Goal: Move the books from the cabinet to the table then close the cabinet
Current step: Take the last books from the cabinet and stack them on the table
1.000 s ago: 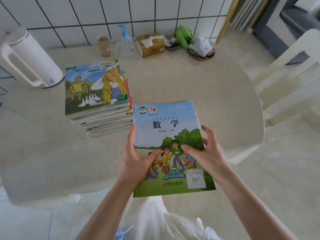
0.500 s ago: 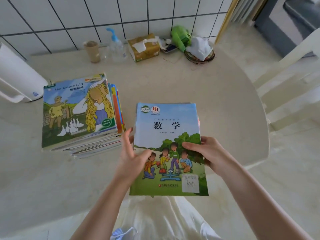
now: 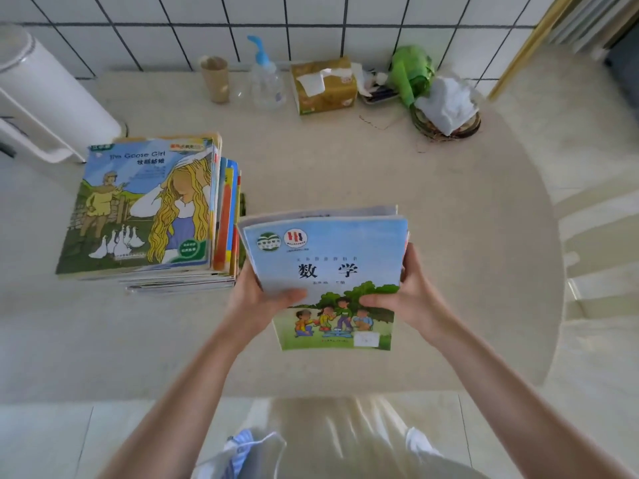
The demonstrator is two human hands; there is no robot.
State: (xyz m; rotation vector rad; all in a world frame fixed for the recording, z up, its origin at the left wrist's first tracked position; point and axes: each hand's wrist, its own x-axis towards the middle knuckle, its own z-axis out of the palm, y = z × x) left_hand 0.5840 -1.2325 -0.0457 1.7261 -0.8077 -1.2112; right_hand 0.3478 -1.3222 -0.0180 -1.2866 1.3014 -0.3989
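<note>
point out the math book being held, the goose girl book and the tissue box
math book (image 3: 339,257), head view, on the blue upper cover
goose girl book (image 3: 138,209), head view, on the middle of its front cover
tissue box (image 3: 326,89), head view, on its yellow top

Home: tiled wall (image 3: 311,25), tissue box (image 3: 323,86)

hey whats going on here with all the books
A person holds a small bundle of books, a math textbook on top, in both hands: left hand and right hand grip its sides, thumbs on the cover. It hangs over the round table, just right of a stack already lying there with The Goose Girl on top. The cabinet is out of view.
</note>
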